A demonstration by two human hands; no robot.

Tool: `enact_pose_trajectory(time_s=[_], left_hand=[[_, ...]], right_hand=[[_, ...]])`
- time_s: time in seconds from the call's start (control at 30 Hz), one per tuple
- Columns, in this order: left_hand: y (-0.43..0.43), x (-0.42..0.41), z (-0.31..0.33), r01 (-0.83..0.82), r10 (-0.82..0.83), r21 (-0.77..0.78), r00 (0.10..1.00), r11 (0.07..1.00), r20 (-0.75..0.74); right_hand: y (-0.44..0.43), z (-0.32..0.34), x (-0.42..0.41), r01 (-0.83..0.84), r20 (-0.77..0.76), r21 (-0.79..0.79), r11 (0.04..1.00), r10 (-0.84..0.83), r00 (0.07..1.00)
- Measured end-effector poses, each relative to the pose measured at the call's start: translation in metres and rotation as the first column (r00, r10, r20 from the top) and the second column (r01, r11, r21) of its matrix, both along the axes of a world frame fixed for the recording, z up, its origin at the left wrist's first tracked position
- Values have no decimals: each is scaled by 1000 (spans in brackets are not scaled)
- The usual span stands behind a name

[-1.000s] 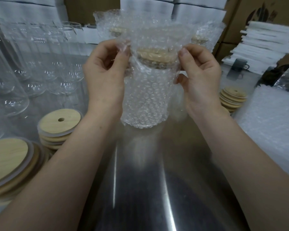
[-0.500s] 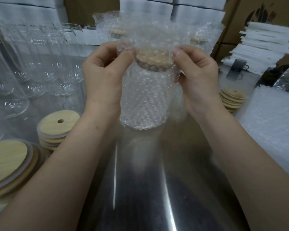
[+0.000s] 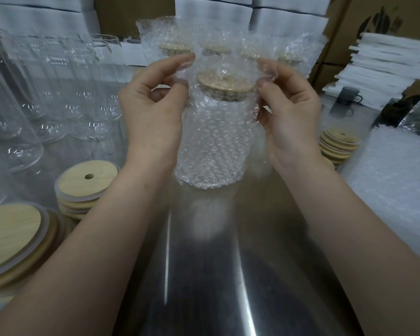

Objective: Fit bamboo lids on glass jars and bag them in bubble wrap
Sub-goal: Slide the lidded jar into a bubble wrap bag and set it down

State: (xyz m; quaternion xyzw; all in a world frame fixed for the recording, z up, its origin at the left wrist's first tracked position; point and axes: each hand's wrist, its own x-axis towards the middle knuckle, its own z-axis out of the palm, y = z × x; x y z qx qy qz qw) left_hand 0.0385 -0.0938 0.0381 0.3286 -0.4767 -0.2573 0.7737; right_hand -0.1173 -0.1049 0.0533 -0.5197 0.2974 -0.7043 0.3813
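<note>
Your left hand (image 3: pixel 153 112) and right hand (image 3: pixel 289 110) each pinch the bubble wrap bag (image 3: pixel 214 146) with curled fingers (image 3: pixel 180 63) beside the bamboo lid (image 3: pixel 224 84), above the surface (image 3: pixel 204 275).

Both hands, left (image 3: pixel 153 110) and right (image 3: pixel 291 112), pinch the bubble-wrap bag (image 3: pixel 214 141) around a bamboo-lidded jar (image 3: pixel 224 84).

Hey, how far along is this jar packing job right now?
Done: a row of bagged jars stands at the back. In hand: the left hand and right hand pinch the open top of a bubble wrap bag holding a jar with its bamboo lid fitted. Left: closing this bag, then many bare glass jars and lid stacks on the left await.
</note>
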Motion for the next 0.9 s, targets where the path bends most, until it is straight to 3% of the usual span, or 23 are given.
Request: enact_pose_trajectory(time_s=[0.23, 0.4, 0.53, 0.63, 0.8, 0.9], left_hand=[[-3, -1, -2, 156, -151, 36, 981, 987, -124], [-3, 0, -6, 267, -250, 55, 945, 962, -210], [1, -2, -8, 334, -313, 48, 917, 941, -247], [1, -4, -14, 298, -267, 76, 923, 951, -278], [8, -15, -21, 132, -126, 90, 990, 987, -67], [9, -19, -23, 105, -104, 80, 995, 991, -12]], right_hand=[[0, -5, 4, -90, 123, 122, 988, 75, 990], [0, -6, 6, -71, 140, 127, 989, 53, 989], [0, -9, 6, 86, -4, 53, 995, -86, 996], [3, -12, 7, 180, -143, -13, 984, -180, 973], [10, -13, 15, 242, -379, -2, 970, -225, 897], [12, -11, 22, 211, -447, 79, 974, -155, 881]])
